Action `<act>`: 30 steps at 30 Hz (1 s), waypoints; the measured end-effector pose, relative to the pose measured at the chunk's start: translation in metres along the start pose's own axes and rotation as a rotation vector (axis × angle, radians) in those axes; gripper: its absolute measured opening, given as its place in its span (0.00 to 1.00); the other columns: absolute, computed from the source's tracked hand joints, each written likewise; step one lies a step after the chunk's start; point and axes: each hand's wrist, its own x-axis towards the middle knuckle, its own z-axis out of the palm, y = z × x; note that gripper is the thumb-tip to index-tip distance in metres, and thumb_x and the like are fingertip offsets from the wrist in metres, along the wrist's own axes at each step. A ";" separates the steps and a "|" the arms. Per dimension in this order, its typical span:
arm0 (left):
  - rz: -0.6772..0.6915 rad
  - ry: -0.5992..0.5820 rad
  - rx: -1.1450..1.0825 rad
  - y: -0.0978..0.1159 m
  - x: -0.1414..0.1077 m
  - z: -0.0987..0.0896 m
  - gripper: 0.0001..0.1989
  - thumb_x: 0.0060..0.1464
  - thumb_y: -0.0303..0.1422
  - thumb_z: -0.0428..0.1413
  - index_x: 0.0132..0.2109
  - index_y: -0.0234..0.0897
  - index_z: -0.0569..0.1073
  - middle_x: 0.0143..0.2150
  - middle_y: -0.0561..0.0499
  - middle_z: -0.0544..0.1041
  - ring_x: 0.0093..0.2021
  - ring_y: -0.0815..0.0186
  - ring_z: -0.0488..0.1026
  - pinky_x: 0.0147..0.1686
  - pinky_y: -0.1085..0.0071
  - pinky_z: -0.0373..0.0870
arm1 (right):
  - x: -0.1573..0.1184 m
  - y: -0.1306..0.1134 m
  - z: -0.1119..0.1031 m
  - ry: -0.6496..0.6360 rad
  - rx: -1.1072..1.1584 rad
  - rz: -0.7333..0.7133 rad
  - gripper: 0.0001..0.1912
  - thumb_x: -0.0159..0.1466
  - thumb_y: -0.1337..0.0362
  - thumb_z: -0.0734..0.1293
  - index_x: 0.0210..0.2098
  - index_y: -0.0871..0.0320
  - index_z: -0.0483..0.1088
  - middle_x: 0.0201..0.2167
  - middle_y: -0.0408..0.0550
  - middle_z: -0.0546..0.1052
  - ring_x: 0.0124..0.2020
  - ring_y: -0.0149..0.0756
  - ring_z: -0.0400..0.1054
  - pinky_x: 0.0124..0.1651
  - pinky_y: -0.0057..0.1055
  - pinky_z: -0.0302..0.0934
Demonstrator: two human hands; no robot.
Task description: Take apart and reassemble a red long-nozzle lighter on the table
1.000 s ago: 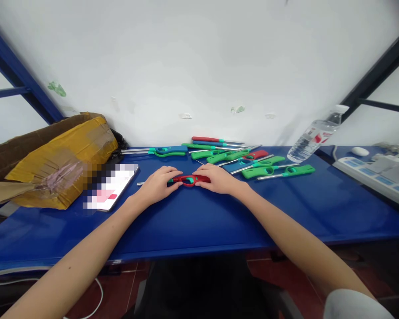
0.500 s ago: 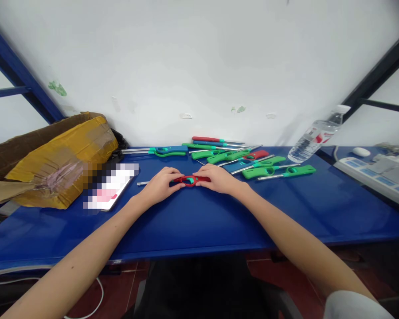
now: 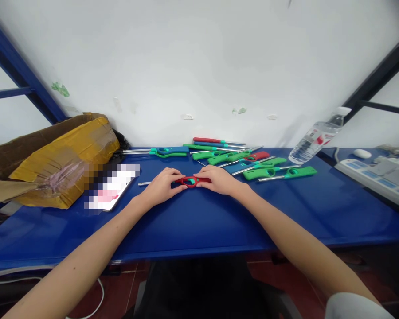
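A red long-necked lighter (image 3: 190, 181) with a green trigger lies crosswise between my hands, low over the blue table. My left hand (image 3: 162, 186) is closed around its neck end, and the metal tip pokes out to the left of the fingers. At the handle end, my right hand (image 3: 217, 179) pinches the red body between thumb and fingers. Just behind my right hand lies a loose pile of lighters, among them a green lighter (image 3: 260, 172) and a red lighter (image 3: 257, 156). Blue and green lighters (image 3: 169, 151) lie together behind my left hand.
A taped cardboard box (image 3: 66, 164) stands at the left, beside a phone (image 3: 119, 188) with a blurred screen. To the right, a water bottle (image 3: 314, 139) leans by the frame. A white power strip (image 3: 375, 179) lies at the table's right side.
Both hands keep their hold on the red lighter in nearly the same spot. The whole view has shifted very slightly.
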 end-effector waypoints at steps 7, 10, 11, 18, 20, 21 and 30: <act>-0.026 0.005 0.014 0.003 0.000 -0.002 0.20 0.61 0.46 0.54 0.53 0.40 0.77 0.50 0.44 0.76 0.52 0.54 0.69 0.54 0.55 0.69 | -0.003 0.004 -0.002 0.023 -0.016 -0.036 0.18 0.65 0.60 0.68 0.53 0.58 0.74 0.49 0.55 0.77 0.50 0.47 0.69 0.54 0.44 0.64; -0.017 0.003 0.010 0.003 -0.001 -0.003 0.20 0.61 0.45 0.54 0.53 0.40 0.77 0.50 0.44 0.75 0.52 0.54 0.69 0.53 0.55 0.69 | -0.007 0.010 -0.008 0.077 -0.037 -0.030 0.19 0.65 0.60 0.68 0.53 0.59 0.74 0.54 0.57 0.74 0.55 0.49 0.66 0.58 0.47 0.62; -0.014 0.003 0.007 0.002 -0.001 -0.003 0.19 0.62 0.45 0.53 0.53 0.41 0.77 0.50 0.44 0.75 0.52 0.54 0.69 0.53 0.55 0.69 | -0.008 0.011 -0.010 0.089 -0.041 -0.024 0.17 0.65 0.60 0.68 0.52 0.58 0.75 0.55 0.57 0.74 0.56 0.49 0.65 0.59 0.47 0.61; -0.025 0.010 -0.014 -0.002 0.000 -0.001 0.17 0.61 0.44 0.54 0.52 0.43 0.78 0.50 0.45 0.76 0.51 0.54 0.70 0.53 0.55 0.68 | -0.007 0.017 -0.011 0.051 -0.018 -0.029 0.11 0.63 0.61 0.70 0.44 0.55 0.80 0.51 0.54 0.75 0.55 0.48 0.66 0.58 0.47 0.62; -0.032 0.000 -0.015 -0.003 0.001 -0.001 0.17 0.61 0.44 0.54 0.52 0.43 0.78 0.50 0.45 0.76 0.51 0.54 0.70 0.53 0.54 0.68 | -0.005 0.016 -0.010 0.051 -0.021 -0.035 0.10 0.63 0.61 0.70 0.43 0.56 0.80 0.49 0.54 0.76 0.54 0.47 0.66 0.58 0.45 0.62; -0.035 -0.006 -0.014 -0.003 0.001 -0.001 0.17 0.61 0.44 0.55 0.52 0.42 0.78 0.50 0.45 0.76 0.51 0.53 0.70 0.53 0.54 0.68 | -0.004 0.016 -0.009 0.051 -0.023 -0.037 0.10 0.63 0.62 0.70 0.42 0.57 0.80 0.49 0.54 0.76 0.54 0.47 0.66 0.58 0.44 0.62; -0.048 -0.025 0.001 -0.001 0.003 -0.001 0.17 0.60 0.42 0.56 0.52 0.41 0.78 0.50 0.44 0.77 0.51 0.53 0.70 0.54 0.54 0.67 | -0.005 0.015 -0.007 0.058 -0.028 -0.031 0.09 0.63 0.62 0.71 0.41 0.56 0.80 0.48 0.53 0.76 0.56 0.49 0.64 0.58 0.47 0.62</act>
